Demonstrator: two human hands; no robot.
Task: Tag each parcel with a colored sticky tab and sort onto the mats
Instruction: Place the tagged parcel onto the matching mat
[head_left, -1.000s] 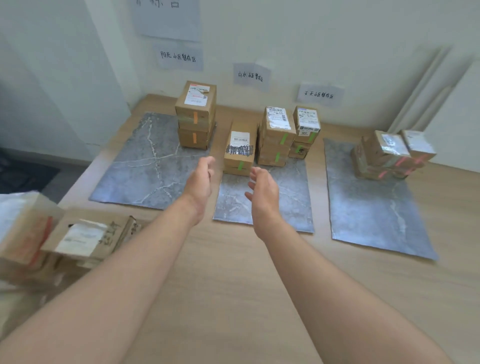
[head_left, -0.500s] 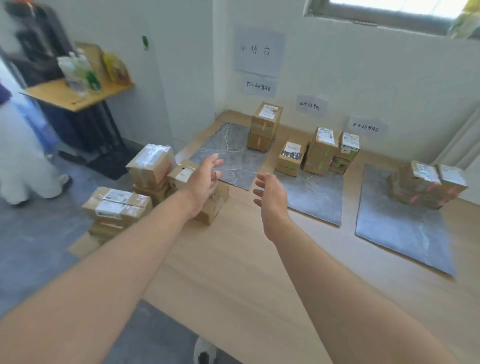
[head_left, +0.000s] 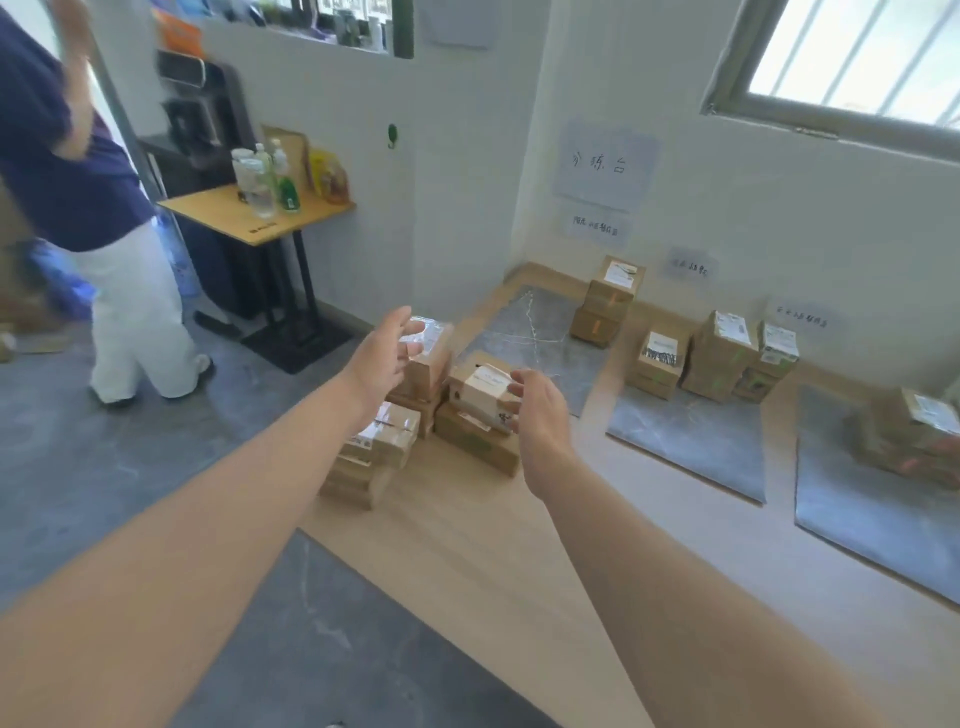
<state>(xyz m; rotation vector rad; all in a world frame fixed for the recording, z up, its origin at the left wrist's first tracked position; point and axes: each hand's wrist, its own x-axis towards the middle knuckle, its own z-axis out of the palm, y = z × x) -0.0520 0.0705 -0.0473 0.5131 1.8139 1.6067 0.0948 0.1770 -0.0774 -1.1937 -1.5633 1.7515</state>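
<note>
A pile of untagged cardboard parcels (head_left: 470, 431) sits at the table's left end. My left hand (head_left: 382, 358) hovers open just left of a tape-wrapped parcel (head_left: 428, 353). My right hand (head_left: 540, 410) is open, its fingers near a small parcel with a white label (head_left: 485, 387) atop the pile. Three grey mats lie along the wall: the left mat (head_left: 524, 332) bears an orange-tabbed stack (head_left: 605, 301), the middle mat (head_left: 691, 441) green-tabbed parcels (head_left: 719, 356), the right mat (head_left: 862, 509) red-tabbed parcels (head_left: 919, 436).
The wooden table (head_left: 509, 545) edge runs diagonally at lower left, with grey floor beyond. A person (head_left: 93, 208) in white trousers stands at far left by a small side table (head_left: 249, 213) with bottles. Paper labels hang on the wall above the mats.
My view has swung left from the mats toward the parcel pile. Both hands moved from above the middle mat to either side of the pile's top parcels.
</note>
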